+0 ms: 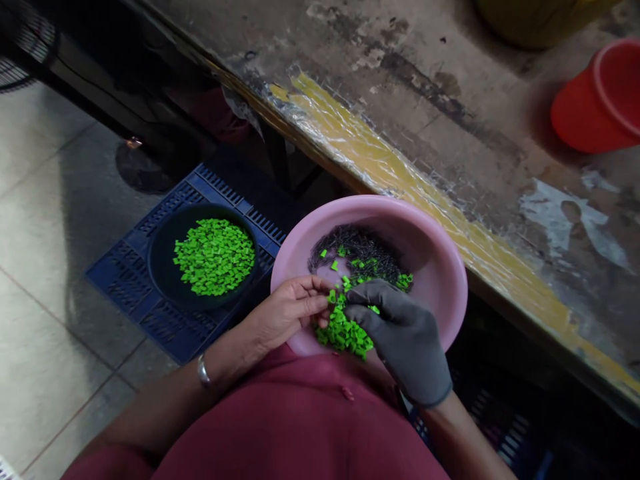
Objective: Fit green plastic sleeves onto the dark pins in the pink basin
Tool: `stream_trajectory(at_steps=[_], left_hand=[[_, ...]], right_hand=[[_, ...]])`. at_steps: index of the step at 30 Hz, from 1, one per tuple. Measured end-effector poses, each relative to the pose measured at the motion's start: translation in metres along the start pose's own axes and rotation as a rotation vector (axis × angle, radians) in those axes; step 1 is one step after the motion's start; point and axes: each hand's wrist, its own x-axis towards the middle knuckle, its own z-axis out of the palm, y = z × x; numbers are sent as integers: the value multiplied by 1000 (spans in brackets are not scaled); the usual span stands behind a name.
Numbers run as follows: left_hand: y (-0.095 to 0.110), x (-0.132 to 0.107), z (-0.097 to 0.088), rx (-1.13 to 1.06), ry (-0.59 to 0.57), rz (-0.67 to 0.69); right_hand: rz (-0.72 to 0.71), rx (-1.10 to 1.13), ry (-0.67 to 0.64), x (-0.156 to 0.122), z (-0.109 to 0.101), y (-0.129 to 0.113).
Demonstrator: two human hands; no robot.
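Note:
A pink basin [453, 293] sits against my body, holding a heap of small bright green pieces [347, 333] and a tangle of thin dark metal-looking bits [363, 243]. Over the near part of it, my bare left hand [295, 308] is closed in a pinch, its fingertips at a small green piece. My right hand [400, 327], in a grey glove, meets it from the other side with fingers bent together near the same piece. What lies between the gloved fingertips is mostly hidden. More green pieces [215, 257] fill a dark round tub on the left.
The dark tub [163, 293] rests on a blue slatted plastic pallet [120, 267] on the tiled floor. A worn workbench [450, 133] with a yellow taped edge runs beyond the basin, bearing a red bucket [575, 107]. A fan stand [95, 107] is at upper left.

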Motion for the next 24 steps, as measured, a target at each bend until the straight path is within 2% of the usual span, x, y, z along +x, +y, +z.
stream_trajectory(at_steps=[6, 12, 19, 24], left_hand=[[-7, 8, 3, -61, 51, -36], [-8, 12, 1, 1, 42, -59], [-5, 13, 5, 39, 10, -81], [-3, 12, 6, 59, -10, -104]], right_hand=[[-74, -154, 64, -4, -2, 6], [-186, -161, 131, -7, -4, 13], [-355, -409, 99, -3, 2, 15], [-414, -592, 73, -3, 4, 10]])
